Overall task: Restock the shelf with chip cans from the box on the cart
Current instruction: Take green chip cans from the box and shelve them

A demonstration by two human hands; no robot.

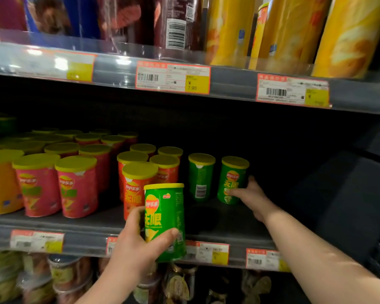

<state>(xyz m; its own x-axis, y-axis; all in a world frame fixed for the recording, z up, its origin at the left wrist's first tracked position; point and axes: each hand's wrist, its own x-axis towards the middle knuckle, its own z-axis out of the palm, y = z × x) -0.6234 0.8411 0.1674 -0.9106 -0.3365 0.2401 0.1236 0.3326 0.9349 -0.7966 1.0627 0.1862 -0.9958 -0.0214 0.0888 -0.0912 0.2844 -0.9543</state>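
Note:
My left hand (138,244) grips a short green chip can (164,213) with a yellow lid, held upright in front of the middle shelf (86,240) edge. My right hand (251,195) reaches deep onto that shelf and wraps a second green can (233,178) standing there. A third green can (201,176) stands just left of it, barcode facing out. The box and the cart are out of view.
Rows of pink and red-orange short cans (77,185) fill the shelf's left half. Dark bare shelf floor lies right of the green cans. Tall yellow and dark cans (290,29) stand on the shelf above. Price tags (172,77) line the edges; clear tubs sit below.

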